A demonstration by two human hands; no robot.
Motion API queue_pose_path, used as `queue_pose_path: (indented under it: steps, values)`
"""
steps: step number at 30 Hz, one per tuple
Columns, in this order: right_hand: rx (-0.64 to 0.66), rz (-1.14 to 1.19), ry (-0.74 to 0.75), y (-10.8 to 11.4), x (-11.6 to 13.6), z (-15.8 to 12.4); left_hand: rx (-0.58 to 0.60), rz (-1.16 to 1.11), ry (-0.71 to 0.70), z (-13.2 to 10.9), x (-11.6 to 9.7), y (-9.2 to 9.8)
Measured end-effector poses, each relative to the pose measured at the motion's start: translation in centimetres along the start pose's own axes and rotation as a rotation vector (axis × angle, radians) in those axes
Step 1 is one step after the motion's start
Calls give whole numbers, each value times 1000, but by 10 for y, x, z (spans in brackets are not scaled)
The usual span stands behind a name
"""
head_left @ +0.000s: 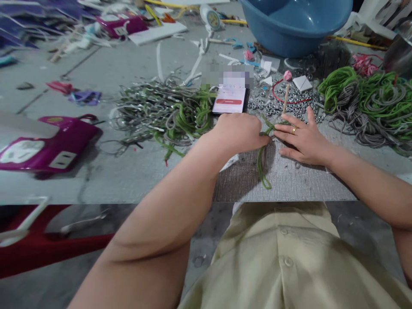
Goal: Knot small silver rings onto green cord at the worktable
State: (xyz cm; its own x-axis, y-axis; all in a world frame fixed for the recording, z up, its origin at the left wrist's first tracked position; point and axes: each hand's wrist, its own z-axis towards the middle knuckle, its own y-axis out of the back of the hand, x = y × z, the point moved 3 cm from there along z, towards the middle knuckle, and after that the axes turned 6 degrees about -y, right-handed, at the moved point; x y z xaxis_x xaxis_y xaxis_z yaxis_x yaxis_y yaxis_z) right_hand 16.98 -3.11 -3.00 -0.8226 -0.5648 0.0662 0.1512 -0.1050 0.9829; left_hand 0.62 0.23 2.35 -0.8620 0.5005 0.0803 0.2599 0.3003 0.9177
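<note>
My left hand (241,132) is closed on a green cord (261,165), thumb and fingers pinching it just above the table. A loop of the cord hangs toward me below the hand, and a short end sticks up above it. My right hand (302,140), with a ring on one finger, lies on the table with its fingers stretched and spread. Its fingertips are at the cord's right side; whether they press on it is unclear. A thin wooden stick (286,98) stands out just beyond these fingers, close to many small silver beads (260,103).
A tangled heap of green and grey cords (167,111) lies left, another cord bundle (370,107) right. A phone (230,94) lies beyond my left hand. Farther back stands a blue basin (296,32). Purple devices (54,143) sit at left. The table's front edge (180,202) runs before me.
</note>
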Motion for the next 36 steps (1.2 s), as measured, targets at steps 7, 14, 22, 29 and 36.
queue_pose_path:
  steps: [7,14,22,29,36]
  values:
    - [-28,114,9,0,-4,0,8,-5,1,2,1,0]
    - [-51,138,12,-2,-8,0,-31,-56,19,6,5,-4]
    - [9,88,9,-4,-3,1,-46,-90,-36,8,6,-3]
    - [-90,223,87,0,-8,-1,-39,-58,-55,9,9,-4]
    - [-70,315,173,6,-4,-2,24,-40,-96,2,4,1]
